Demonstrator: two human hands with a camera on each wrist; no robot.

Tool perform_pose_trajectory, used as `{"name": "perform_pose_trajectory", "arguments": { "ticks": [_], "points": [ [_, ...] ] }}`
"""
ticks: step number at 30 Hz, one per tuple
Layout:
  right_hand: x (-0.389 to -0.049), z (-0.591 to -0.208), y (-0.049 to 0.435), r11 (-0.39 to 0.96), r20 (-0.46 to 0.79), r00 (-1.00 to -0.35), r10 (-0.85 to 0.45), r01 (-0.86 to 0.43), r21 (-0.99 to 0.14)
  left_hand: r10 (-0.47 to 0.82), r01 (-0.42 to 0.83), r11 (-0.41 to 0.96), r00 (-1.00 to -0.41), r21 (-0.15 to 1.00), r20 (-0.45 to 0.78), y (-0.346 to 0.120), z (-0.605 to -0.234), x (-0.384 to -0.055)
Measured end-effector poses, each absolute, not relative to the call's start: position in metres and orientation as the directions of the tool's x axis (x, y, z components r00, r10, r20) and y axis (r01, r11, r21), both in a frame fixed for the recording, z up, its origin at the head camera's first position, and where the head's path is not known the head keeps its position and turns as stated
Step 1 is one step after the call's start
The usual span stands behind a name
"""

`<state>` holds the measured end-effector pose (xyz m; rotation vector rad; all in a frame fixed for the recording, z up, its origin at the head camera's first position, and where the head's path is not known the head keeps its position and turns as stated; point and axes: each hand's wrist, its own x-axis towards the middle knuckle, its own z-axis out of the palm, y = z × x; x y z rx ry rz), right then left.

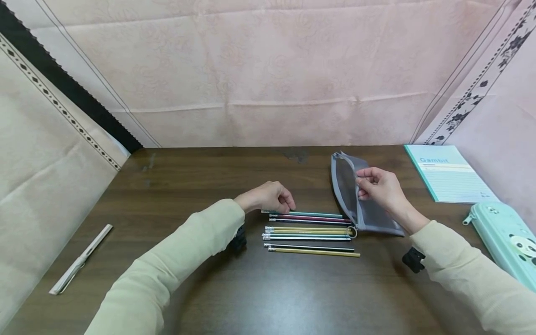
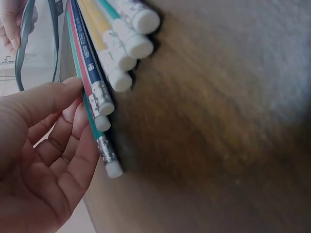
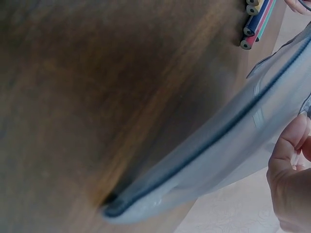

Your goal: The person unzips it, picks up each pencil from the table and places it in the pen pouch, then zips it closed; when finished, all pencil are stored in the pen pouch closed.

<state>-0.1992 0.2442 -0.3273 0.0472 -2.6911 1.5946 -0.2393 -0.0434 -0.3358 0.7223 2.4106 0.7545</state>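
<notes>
The long, creased sleeves [image 1: 167, 270] are pale green, the wrist-worn devices [image 1: 413, 259] black.

A mint-edged notepad [image 1: 454, 179] lies at the far right of the brown table [image 1: 201, 172]; a panda-printed mint case [image 1: 502, 239] sits just nearer. A slim, pale object [image 1: 81, 260], kind unclear, lies at the left. Pale cloth [image 1: 268, 70] rises behind the far edge.

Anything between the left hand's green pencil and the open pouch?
No separate object visible between the green pencil pinched by the left hand and the pouch; only the pouch's own rim sits just past the pencil's non-eraser end.
</notes>
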Motion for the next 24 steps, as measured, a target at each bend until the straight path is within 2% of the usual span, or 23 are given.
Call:
{"name": "perform_pose_trajectory", "arguments": {
  "ticks": [7,11,14,18,21,24],
  "points": [
    [-0.198,-0.326,0.243,0.467,0.029,-0.999,-0.018,-0.034,-0.884,0.627,0.420,0.726,-0.730,0.545,-0.272,-0.049,-0.334,-0.247],
    [-0.198,-0.326,0.243,0.456,0.030,-0.999,-0.019,-0.035,-0.889,0.591,0.362,0.735,-0.756,0.574,-0.280,-0.055,-0.329,-0.253],
    [-0.198,-0.327,0.243,0.453,0.032,-0.999,-0.013,-0.034,-0.891,0.583,0.220,0.674,-0.745,0.706,-0.325,-0.051,-0.324,-0.256],
    [-0.199,-0.328,0.242,0.419,0.029,-0.999,-0.021,-0.035,-0.907,0.611,-0.057,0.514,-0.676,0.856,-0.412,-0.032,-0.323,-0.255],
    [-0.199,-0.328,0.239,0.401,0.027,-0.999,-0.029,-0.037,-0.915,0.617,-0.265,0.382,-0.640,0.885,-0.458,-0.011,-0.326,-0.251],
    [-0.200,-0.327,0.236,0.412,0.027,-0.999,-0.029,-0.036,-0.910,0.603,-0.398,0.268,-0.641,0.877,-0.475,0.011,-0.330,-0.246]
  ]
}}
